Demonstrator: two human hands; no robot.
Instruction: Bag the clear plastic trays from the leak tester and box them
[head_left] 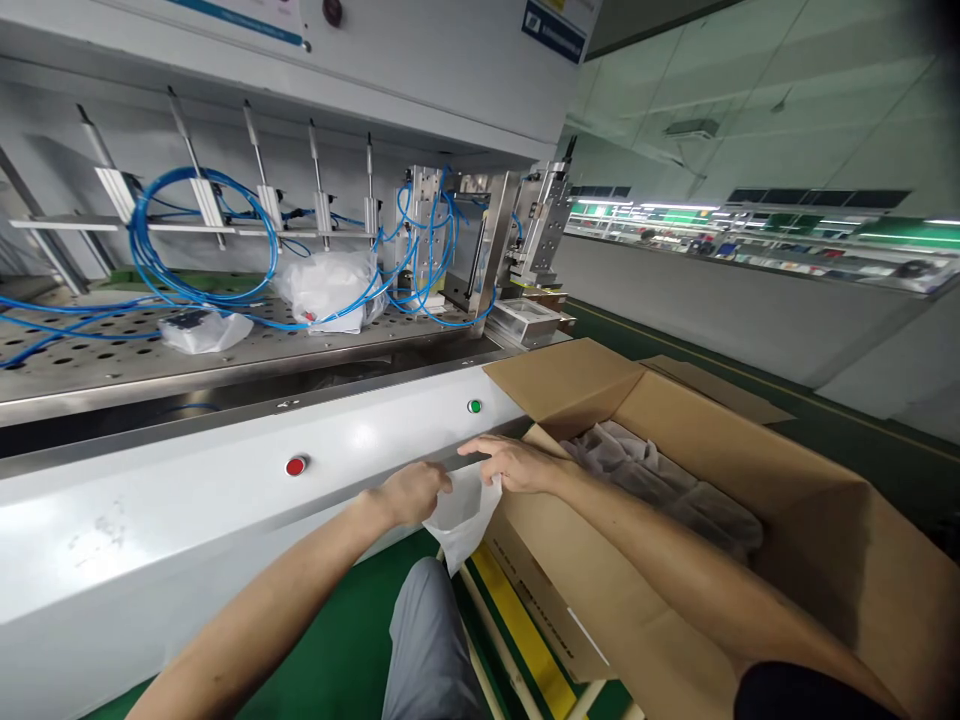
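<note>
Left hand (409, 495) and right hand (514, 465) pinch a white plastic bag (461, 520) (open carton (562, 385) beside)

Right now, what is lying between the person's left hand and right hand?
In the head view, a white bag hangs between the left hand and the right hand, with the fingers of both at its top edge.

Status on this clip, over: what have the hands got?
Left hand and right hand holding white plastic bag. Open cardboard carton directly right of bag. White machine panel close on left.
</note>
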